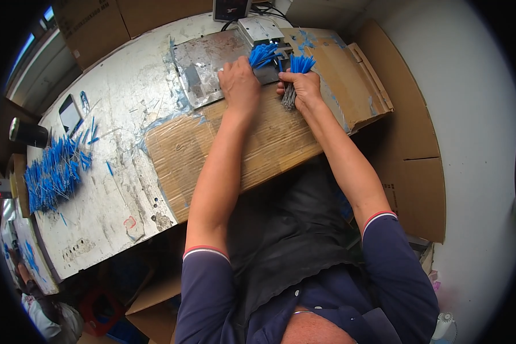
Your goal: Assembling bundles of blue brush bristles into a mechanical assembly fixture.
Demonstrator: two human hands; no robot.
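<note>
My right hand (304, 88) is closed around a bundle of thin wires with blue sleeves (301, 63). The bare grey wire ends (289, 98) hang below its fingers. Beside it, my left hand (239, 86), slightly blurred, curls its fingers at a second bundle of blue-sleeved wires (263, 56), which sticks out to the right past the fingertips. Most of that bundle's grip is hidden behind the hand. Both hands are at a small metal device (259, 31) on a metal plate (203, 54). A single blue piece stands between the two bundles at the device.
Flattened cardboard (183, 152) covers the front of the worn white table (129, 189). At the left lie a large heap of blue-sleeved wires (57, 172), a dark cylinder (28, 133) and a phone (70, 114). Cardboard sheets (407, 126) stand at the right. Another person's arm (26, 272) shows at lower left.
</note>
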